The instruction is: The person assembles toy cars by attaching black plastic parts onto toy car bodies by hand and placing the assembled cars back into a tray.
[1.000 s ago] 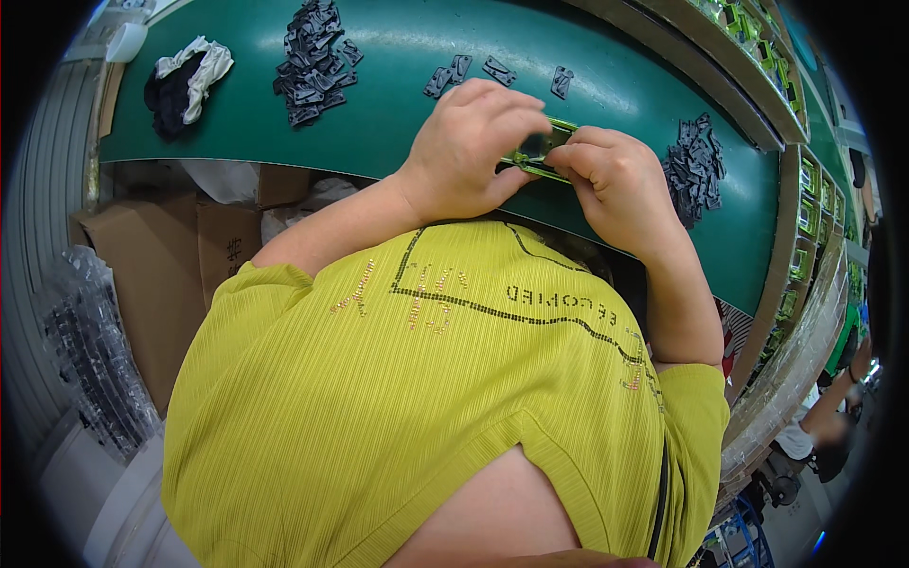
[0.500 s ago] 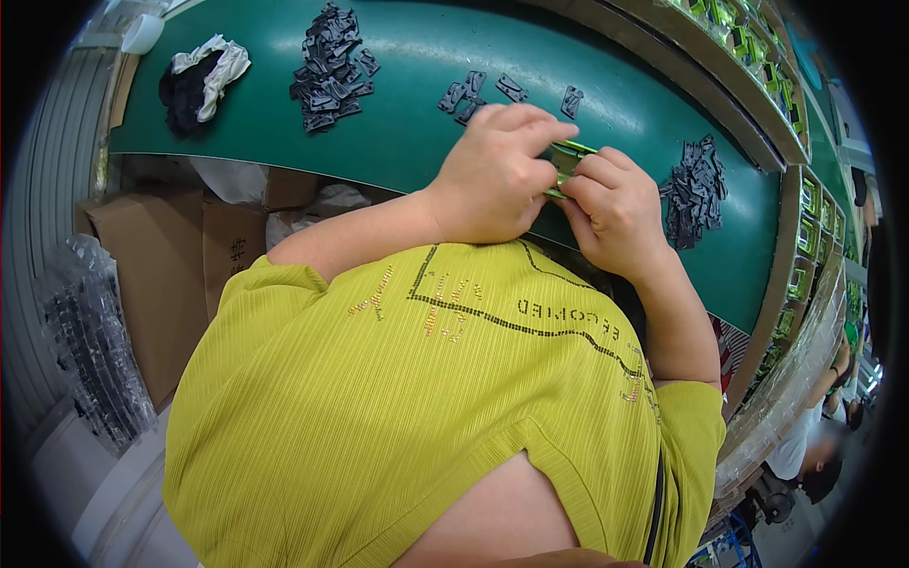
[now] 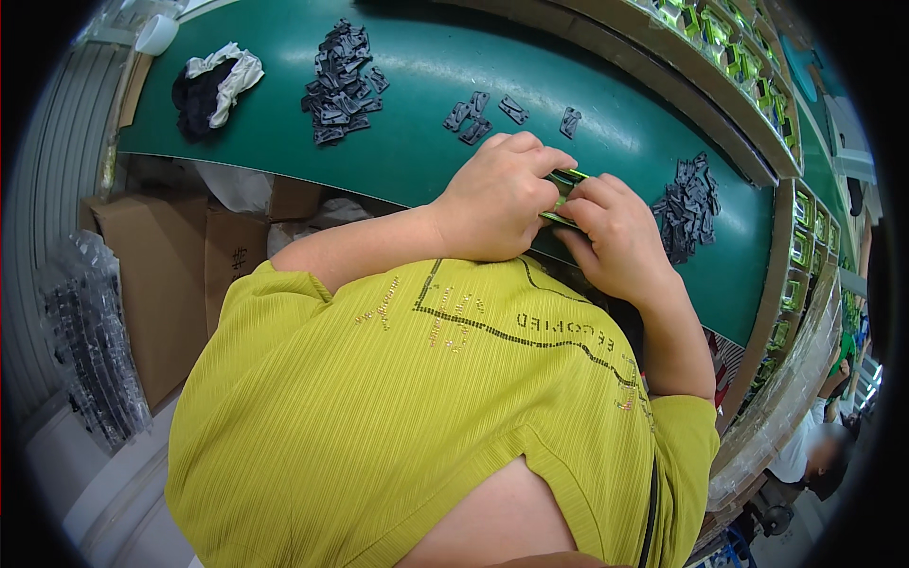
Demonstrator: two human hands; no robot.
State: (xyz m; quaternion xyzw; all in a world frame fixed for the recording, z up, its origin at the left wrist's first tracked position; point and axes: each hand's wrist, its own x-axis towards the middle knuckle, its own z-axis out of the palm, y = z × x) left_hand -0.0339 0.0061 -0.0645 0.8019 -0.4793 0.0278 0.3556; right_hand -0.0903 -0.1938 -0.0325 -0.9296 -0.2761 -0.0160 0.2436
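Between my two hands, close to the bench's near edge, is a bright green frame-like part (image 3: 566,178) with something dark inside it. My left hand (image 3: 502,196) grips its left side, fingers bent over the top. My right hand (image 3: 611,227) pinches the right side, thumb below and fingers curled. Much of the part is hidden by my fingers. Just beyond my hands lie several loose flat dark grey plastic pieces (image 3: 475,130) with cut-outs. A larger heap of them (image 3: 343,87) sits to the left, and another heap (image 3: 689,204) to the right.
The green bench top (image 3: 256,156) carries black and white cloths (image 3: 216,90) and a white cup (image 3: 157,35) at the left. Cardboard trays of green parts (image 3: 800,232) line the right side. Under the bench stands a cardboard box (image 3: 156,275). Another person (image 3: 805,450) is at far right.
Both hands keep hold of the green part, and the fingers have shifted slightly on it. The whole view has moved a little, so the bench things appear slightly lower.
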